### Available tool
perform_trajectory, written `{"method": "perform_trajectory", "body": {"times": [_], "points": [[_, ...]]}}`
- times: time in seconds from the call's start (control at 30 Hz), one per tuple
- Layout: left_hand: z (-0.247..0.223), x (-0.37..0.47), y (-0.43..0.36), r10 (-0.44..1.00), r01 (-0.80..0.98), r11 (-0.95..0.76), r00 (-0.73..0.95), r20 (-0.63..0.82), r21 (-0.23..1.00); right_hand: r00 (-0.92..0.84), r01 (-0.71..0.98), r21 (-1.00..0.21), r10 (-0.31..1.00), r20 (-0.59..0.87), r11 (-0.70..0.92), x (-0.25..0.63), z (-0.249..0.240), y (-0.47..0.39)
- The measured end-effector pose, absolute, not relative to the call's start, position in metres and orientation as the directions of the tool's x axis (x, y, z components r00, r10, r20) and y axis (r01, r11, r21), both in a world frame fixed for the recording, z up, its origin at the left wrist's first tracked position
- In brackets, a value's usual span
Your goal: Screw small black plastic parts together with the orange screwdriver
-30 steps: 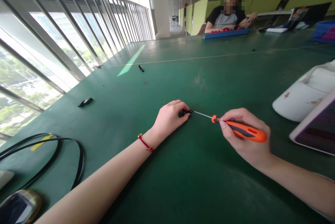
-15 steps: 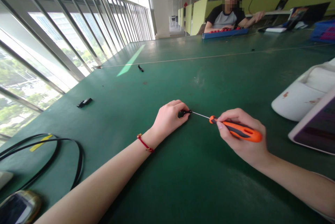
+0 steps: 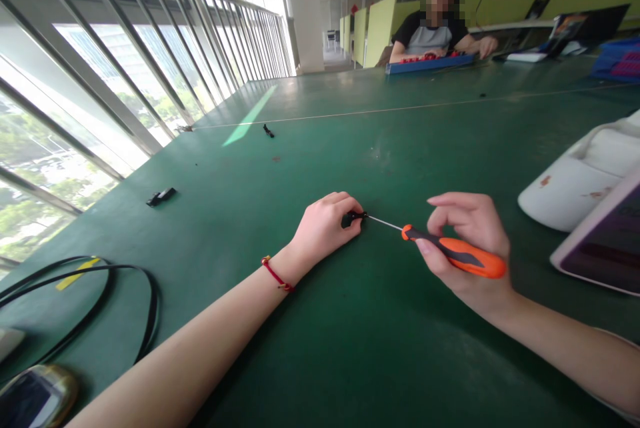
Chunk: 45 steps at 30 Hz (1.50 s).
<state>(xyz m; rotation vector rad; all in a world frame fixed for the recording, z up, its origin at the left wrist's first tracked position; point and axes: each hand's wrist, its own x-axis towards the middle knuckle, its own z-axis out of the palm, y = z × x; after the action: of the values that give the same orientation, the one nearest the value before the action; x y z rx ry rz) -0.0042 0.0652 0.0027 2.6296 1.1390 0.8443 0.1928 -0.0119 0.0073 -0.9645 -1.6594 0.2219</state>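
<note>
At the centre of a clock face laid on the green table (image 3: 330, 348), a small black part (image 3: 353, 218) sits in the left hand (image 3: 325, 223), whose thumb and forefinger pinch it from nine o'clock. It looks light, stiff and probably plastic, so small that it could twist or slip under a sideways push; its sides, back from the tip, seem the surest hold.

Between three and four o'clock, the right hand (image 3: 480, 238) holds a screwdriver (image 3: 465, 256), thumb on the handle, forefinger lifted off it, the lower fingers partly hidden. Its thin shaft runs to the part's near end, though whether the tip is seated is too small to tell. The thick handle should be easy to grip and turn; the shaft looks stiff.

Farther out at nine lies a black clip (image 3: 161, 197).
</note>
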Motion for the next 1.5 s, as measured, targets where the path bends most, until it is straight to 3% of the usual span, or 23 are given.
{"method": "perform_trajectory", "body": {"times": [0.1, 0.23, 0.43, 0.6, 0.73, 0.9, 1.07, 1.23, 1.4, 1.5], "points": [[0.0038, -0.0033, 0.0644, 0.708, 0.629, -0.700, 0.555, 0.436, 0.338, -0.051, 0.567, -0.540, 0.681, 0.731, 0.622, 0.1928, 0.0074, -0.0135], [0.0042, -0.0030, 0.0637, 0.701, 0.632, -0.706, 0.561, 0.440, 0.320, 0.047, 0.473, -0.565, 0.622, 0.782, 0.675, 0.1937, 0.0056, -0.0125], [0.0022, -0.0037, 0.0647, 0.682, 0.618, -0.724, 0.576, 0.450, 0.307, -0.093, 0.567, -0.526, 0.684, 0.724, 0.634, 0.1941, 0.0081, -0.0132], [0.0009, -0.0040, 0.0651, 0.677, 0.615, -0.728, 0.578, 0.455, 0.303, 0.022, 0.450, -0.566, 0.625, 0.781, 0.691, 0.1918, 0.0083, -0.0123], [0.0008, -0.0049, 0.0651, 0.674, 0.607, -0.732, 0.582, 0.454, 0.309, -0.078, 0.562, -0.529, 0.677, 0.732, 0.636, 0.1930, 0.0070, -0.0138], [0.0006, -0.0050, 0.0653, 0.675, 0.605, -0.732, 0.581, 0.455, 0.314, 0.038, 0.500, -0.525, 0.588, 0.808, 0.689, 0.1923, 0.0067, -0.0135], [0.0014, -0.0047, 0.0652, 0.689, 0.610, -0.720, 0.577, 0.438, 0.330, -0.101, 0.576, -0.500, 0.663, 0.741, 0.646, 0.1919, 0.0088, -0.0146], [0.0020, -0.0049, 0.0650, 0.690, 0.610, -0.720, 0.578, 0.435, 0.332, 0.017, 0.489, -0.534, 0.605, 0.796, 0.689, 0.1921, 0.0079, -0.0158], [0.0020, -0.0050, 0.0653, 0.695, 0.613, -0.715, 0.576, 0.430, 0.336, -0.114, 0.582, -0.489, 0.661, 0.742, 0.649, 0.1933, 0.0067, -0.0171], [0.0019, -0.0049, 0.0652, 0.692, 0.615, -0.718, 0.578, 0.433, 0.327, 0.001, 0.514, -0.513, 0.598, 0.802, 0.687, 0.1923, 0.0058, -0.0155]]}}
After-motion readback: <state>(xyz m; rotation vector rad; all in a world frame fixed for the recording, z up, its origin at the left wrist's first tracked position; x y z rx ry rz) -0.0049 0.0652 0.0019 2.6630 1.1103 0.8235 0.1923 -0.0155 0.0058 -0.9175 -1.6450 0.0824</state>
